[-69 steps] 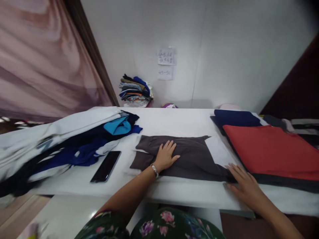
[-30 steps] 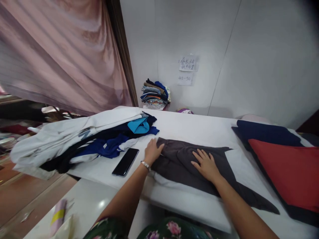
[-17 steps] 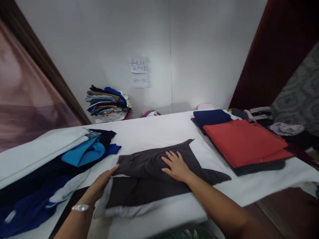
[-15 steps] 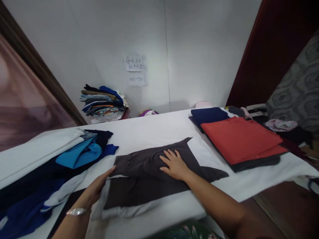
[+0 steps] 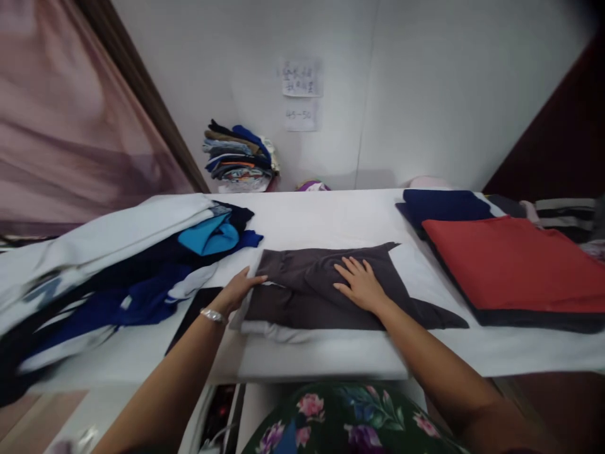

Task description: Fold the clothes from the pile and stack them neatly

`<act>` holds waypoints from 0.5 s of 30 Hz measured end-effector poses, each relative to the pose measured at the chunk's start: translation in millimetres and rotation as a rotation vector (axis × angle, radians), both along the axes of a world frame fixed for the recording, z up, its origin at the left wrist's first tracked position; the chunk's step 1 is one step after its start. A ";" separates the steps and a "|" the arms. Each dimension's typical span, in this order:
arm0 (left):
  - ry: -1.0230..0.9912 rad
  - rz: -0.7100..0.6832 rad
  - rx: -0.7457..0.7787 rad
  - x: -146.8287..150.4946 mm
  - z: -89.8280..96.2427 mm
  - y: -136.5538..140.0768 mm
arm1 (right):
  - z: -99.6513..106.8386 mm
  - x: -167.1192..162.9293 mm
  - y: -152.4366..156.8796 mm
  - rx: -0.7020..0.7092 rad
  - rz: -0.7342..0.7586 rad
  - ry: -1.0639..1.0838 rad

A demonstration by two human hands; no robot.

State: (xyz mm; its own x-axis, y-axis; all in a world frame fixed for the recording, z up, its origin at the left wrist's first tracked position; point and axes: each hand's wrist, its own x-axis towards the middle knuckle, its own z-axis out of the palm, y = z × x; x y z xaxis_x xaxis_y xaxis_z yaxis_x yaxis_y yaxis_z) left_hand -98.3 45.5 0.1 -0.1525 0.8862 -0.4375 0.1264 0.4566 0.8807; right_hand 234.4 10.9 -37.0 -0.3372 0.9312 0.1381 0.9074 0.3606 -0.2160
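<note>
A dark grey garment, which looks like a pair of trousers, lies spread across the white-covered table in front of me. My right hand rests flat on its upper middle, fingers spread. At the garment's left end is my left hand, thumb stretched onto the cloth edge and apart from the index finger; its other fingers are partly hidden. Pale grey cloth shows along the garment's near edge. A silver bracelet circles my left wrist.
To the left, a loose heap of white clothes and blue clothes covers the table. Red folded cloth and navy folded cloth lie at the right. A stack of folded clothes stands by the wall beneath paper notes.
My view has turned left and tilted down, so the table's front edge and floral clothing show more. Both hands stay at about the same places on the dark grey garment, which lies flatter along its near side.
</note>
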 end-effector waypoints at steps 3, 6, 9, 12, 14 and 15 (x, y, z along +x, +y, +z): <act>-0.013 0.023 -0.009 -2.6 -5.0 0.6 | 0.3 2.7 0.8 -0.011 0.002 0.022; -0.025 0.018 -0.001 -3.9 -6.2 0.2 | 8.6 1.8 2.5 -0.011 -0.008 0.098; -0.014 0.002 0.024 -3.8 -5.2 -0.5 | 17.5 -9.6 3.8 0.034 0.016 0.144; 0.015 -0.026 0.046 -4.0 -5.6 -0.7 | 15.7 -27.5 3.5 -0.019 0.062 0.062; 0.012 -0.034 0.046 -4.6 -7.4 -0.7 | 9.5 -36.4 2.8 -0.066 0.074 -0.003; 0.017 -0.029 0.045 -5.0 -8.5 -0.6 | 6.4 -39.0 2.4 -0.072 0.076 -0.024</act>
